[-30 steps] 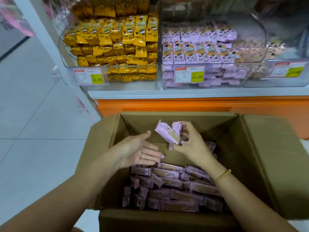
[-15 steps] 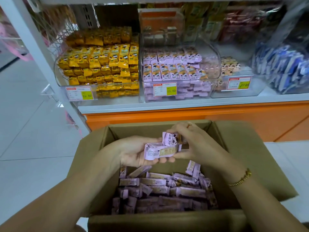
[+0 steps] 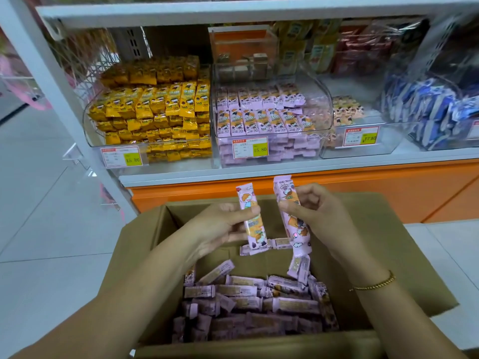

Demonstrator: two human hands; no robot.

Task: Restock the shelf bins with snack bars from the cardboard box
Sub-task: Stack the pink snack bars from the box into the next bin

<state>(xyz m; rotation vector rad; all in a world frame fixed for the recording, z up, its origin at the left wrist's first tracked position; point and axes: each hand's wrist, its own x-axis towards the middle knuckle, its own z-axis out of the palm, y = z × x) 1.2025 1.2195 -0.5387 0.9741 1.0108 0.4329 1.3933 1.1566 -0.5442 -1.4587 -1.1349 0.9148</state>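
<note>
An open cardboard box (image 3: 383, 229) stands on the floor below me, with several purple snack bars (image 3: 248, 304) lying loose in it. My left hand (image 3: 220, 226) pinches one purple snack bar (image 3: 252, 221) upright above the box. My right hand (image 3: 316, 213) holds another purple bar (image 3: 291, 216) upright beside it; more bars hang below that hand. On the shelf straight ahead is a clear bin (image 3: 324, 141) stacked with matching purple bars (image 3: 261, 120).
A clear bin of yellow snack packs (image 3: 155, 110) sits left of the purple bin; a bin with pale packs (image 3: 347, 112) and one with blue packs (image 3: 427, 107) sit to the right. The white shelf edge (image 3: 285, 169) tops an orange base (image 3: 388, 187). Tiled floor lies left.
The bars were bunched together between both hands; now each hand holds a bar apart and upright, higher above the box. The view has tilted up toward the shelf.
</note>
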